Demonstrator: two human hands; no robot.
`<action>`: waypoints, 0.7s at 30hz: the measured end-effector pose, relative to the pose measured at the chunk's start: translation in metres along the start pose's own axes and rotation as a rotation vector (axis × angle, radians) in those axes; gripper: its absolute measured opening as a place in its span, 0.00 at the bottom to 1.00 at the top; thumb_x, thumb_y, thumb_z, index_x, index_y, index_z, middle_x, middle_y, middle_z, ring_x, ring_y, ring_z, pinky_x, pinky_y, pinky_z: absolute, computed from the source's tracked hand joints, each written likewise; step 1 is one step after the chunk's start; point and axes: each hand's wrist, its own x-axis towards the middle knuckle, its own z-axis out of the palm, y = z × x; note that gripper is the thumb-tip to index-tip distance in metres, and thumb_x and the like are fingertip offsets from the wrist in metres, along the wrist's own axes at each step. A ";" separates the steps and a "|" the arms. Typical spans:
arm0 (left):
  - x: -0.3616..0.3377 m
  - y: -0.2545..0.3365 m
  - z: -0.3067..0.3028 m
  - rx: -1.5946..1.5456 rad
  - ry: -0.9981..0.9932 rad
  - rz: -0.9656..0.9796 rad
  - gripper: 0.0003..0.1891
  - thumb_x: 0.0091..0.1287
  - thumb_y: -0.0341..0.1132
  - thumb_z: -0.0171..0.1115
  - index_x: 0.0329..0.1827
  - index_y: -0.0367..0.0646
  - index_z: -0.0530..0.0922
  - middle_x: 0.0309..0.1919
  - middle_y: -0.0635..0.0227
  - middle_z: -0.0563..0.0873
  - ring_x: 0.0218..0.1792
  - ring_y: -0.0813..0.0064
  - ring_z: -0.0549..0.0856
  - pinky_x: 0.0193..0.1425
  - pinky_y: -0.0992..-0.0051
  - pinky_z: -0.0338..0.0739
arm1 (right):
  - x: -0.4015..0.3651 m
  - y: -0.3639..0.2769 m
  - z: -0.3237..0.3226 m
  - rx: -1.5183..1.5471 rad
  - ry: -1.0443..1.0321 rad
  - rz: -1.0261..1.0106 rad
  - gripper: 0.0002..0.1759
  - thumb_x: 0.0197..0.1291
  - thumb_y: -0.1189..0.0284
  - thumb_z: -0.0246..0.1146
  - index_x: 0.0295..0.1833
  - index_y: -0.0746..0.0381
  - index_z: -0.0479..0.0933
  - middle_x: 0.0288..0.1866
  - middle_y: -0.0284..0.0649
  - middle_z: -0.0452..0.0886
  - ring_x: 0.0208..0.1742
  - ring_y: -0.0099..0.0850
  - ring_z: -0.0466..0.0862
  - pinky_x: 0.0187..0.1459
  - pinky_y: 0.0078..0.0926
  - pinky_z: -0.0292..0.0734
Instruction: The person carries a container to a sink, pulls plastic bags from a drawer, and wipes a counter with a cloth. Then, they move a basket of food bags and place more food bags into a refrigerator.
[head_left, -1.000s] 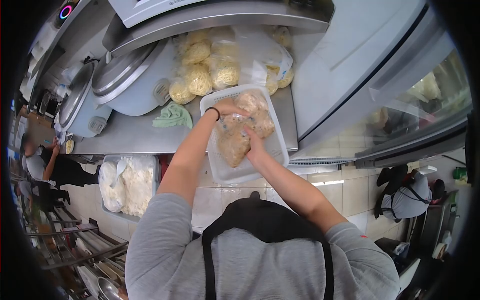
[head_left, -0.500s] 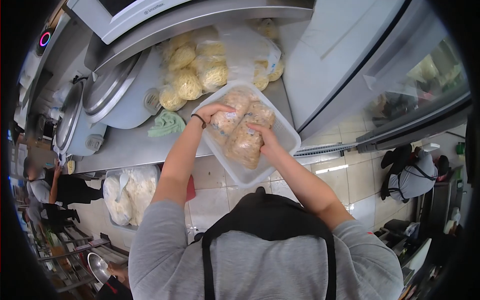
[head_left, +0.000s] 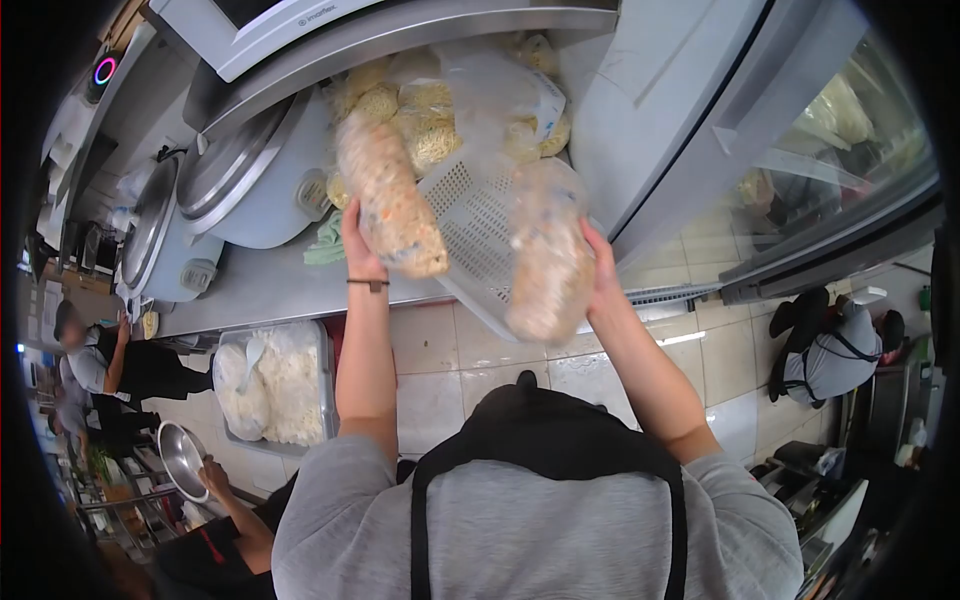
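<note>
My left hand [head_left: 362, 245] is closed on the side of a clear plastic bag of pale, orange-flecked food [head_left: 392, 200], held tilted over the counter and the left edge of a white perforated plastic basket [head_left: 470, 215]. In my right hand [head_left: 602, 265] is a second bag of pale food [head_left: 548, 265], blurred by motion and raised over the basket's right side. Between the two bags the basket's bare slotted bottom shows. Bags of yellow noodles [head_left: 432, 148] lie behind the basket, partly hidden by the left bag.
Large lidded pots [head_left: 255, 185] and a green cloth [head_left: 325, 243] are on the steel counter at left. A tub of white food [head_left: 290, 390] sits below. A glass-door fridge [head_left: 780, 170] stands at right. A person [head_left: 230, 520] carries a metal bowl [head_left: 182, 460] at lower left.
Both bags have been lifted out of the basket and moved apart, one in each hand. At lower left, the person with the metal bowl has come further into view.
</note>
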 end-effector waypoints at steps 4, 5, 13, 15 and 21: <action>-0.057 -0.048 0.060 -0.096 -0.239 0.004 0.33 0.62 0.49 0.54 0.65 0.40 0.56 0.60 0.52 0.68 0.59 0.54 0.70 0.63 0.54 0.64 | -0.056 0.001 -0.011 -0.036 -0.084 -0.028 0.29 0.54 0.56 0.58 0.58 0.62 0.67 0.53 0.46 0.74 0.50 0.39 0.77 0.52 0.39 0.74; -0.068 -0.057 0.052 -0.099 -0.242 -0.002 0.33 0.62 0.49 0.54 0.65 0.40 0.56 0.60 0.52 0.68 0.59 0.54 0.70 0.63 0.54 0.64 | -0.068 0.000 -0.013 -0.033 -0.085 -0.031 0.29 0.54 0.56 0.58 0.58 0.62 0.67 0.53 0.46 0.74 0.50 0.40 0.78 0.51 0.40 0.74; -0.116 -0.182 0.095 0.253 0.012 -0.205 0.26 0.63 0.38 0.57 0.62 0.38 0.62 0.55 0.56 0.74 0.55 0.62 0.75 0.58 0.63 0.71 | -0.186 -0.033 0.004 -0.198 -0.116 -0.137 0.28 0.54 0.64 0.60 0.57 0.66 0.66 0.51 0.46 0.75 0.49 0.36 0.78 0.51 0.36 0.75; -0.114 -0.238 0.123 0.392 -0.044 -0.257 0.28 0.63 0.44 0.57 0.61 0.38 0.63 0.56 0.57 0.74 0.55 0.65 0.75 0.59 0.63 0.70 | -0.226 -0.048 0.005 -0.349 -0.074 -0.177 0.27 0.53 0.67 0.62 0.56 0.68 0.66 0.49 0.47 0.77 0.45 0.36 0.80 0.49 0.35 0.77; -0.134 -0.442 0.263 0.081 -0.280 -0.447 0.42 0.60 0.69 0.36 0.68 0.45 0.54 0.63 0.58 0.64 0.61 0.60 0.69 0.62 0.60 0.68 | -0.355 -0.092 -0.081 -1.047 0.415 -1.003 0.34 0.46 0.59 0.69 0.52 0.71 0.69 0.45 0.46 0.79 0.47 0.38 0.80 0.50 0.34 0.74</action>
